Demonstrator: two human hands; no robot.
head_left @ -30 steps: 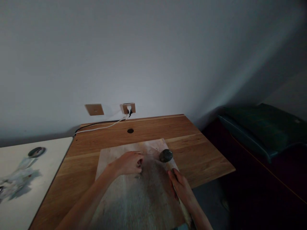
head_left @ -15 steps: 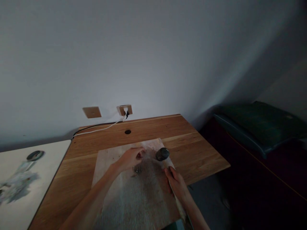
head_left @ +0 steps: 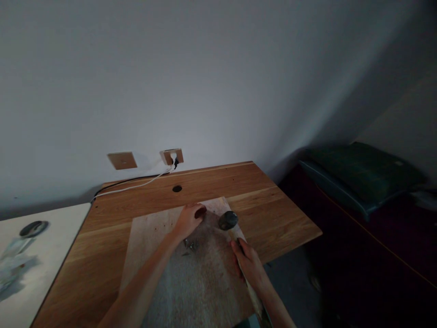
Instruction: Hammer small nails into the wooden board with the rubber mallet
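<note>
Left hand [head_left: 189, 219] is moving up the board [head_left: 198, 288], leaving nails [head_left: 191, 245] reachable; fingers curling, can't tell on what. Right hand [head_left: 251, 269] gripping hammer [head_left: 228, 220].

Near the far edge of the board [head_left: 191, 291], the left hand [head_left: 189, 220] hides its own fingertips, so any grip is unclear. The metal bits [head_left: 191, 246] by its wrist are too small to identify. The right hand [head_left: 251, 263] covers part of the handle of the hammer [head_left: 228, 220]. The bottom of the picture crops the board's near left corner; the left side crops a blurred plastic packet [head_left: 13, 269].
</note>
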